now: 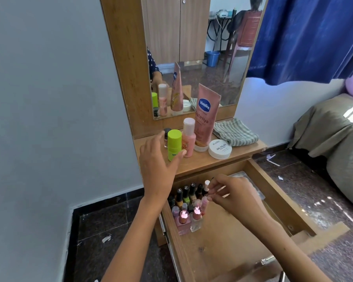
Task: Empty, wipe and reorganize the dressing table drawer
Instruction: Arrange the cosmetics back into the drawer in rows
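Your right hand [230,195] reaches into the open wooden drawer [218,247], its grip pinching a small pink nail polish bottle [204,202] beside the cluster of upright nail polish bottles [186,202] at the drawer's left rear corner. Your left hand [159,163] hovers with fingers spread, holding nothing, by the lime green cylindrical bottle [174,144] near the table's left edge. A folded striped grey cloth [235,132] lies at the table's right rear corner.

The right hand [230,195] hides whatever its fingertips pinch, perhaps a bottle cap; rear nail polish bottles [189,193] blur together; both forearms leave the bottom edge.
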`<state>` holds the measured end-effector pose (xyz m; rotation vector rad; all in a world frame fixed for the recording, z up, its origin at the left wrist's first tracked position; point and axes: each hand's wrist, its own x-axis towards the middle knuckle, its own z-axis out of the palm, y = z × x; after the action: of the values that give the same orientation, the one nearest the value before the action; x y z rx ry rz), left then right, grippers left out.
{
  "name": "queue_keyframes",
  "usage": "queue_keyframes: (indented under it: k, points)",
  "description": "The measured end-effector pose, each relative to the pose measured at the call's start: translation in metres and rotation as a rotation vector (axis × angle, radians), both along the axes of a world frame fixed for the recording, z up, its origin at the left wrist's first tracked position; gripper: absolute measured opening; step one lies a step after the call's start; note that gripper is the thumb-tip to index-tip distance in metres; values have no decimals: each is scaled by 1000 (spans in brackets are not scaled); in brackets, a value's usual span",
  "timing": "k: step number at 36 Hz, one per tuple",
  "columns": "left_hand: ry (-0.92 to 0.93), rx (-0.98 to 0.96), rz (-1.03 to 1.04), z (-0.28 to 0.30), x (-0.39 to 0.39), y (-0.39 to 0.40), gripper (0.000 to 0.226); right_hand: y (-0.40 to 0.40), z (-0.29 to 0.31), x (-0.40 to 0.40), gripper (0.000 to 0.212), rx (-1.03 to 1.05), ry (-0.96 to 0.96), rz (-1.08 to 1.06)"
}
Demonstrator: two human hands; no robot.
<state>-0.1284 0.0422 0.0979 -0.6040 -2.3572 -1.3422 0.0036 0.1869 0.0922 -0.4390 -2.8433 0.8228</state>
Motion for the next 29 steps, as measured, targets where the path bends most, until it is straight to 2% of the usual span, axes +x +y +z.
queue_keyframes:
  k: [5,12,16,23,29]
  points:
    - [133,-107,-20,23,-8,16,68,0,0,-2,17,-17,7,-26]
    - [151,-213,-50,32,-25,27,72,-3,-2,-4,22,-22,74,-30]
    - [171,-198,-78,35,-29,29,66,-2,-3,-5,23,-40,132,-45]
    - [155,-100,-63,43,-26,37,36,4,-3,-4,9,-105,261,-85]
    - [186,-70,-73,45,-3,28,36,13,10,3,12,-196,403,-91]
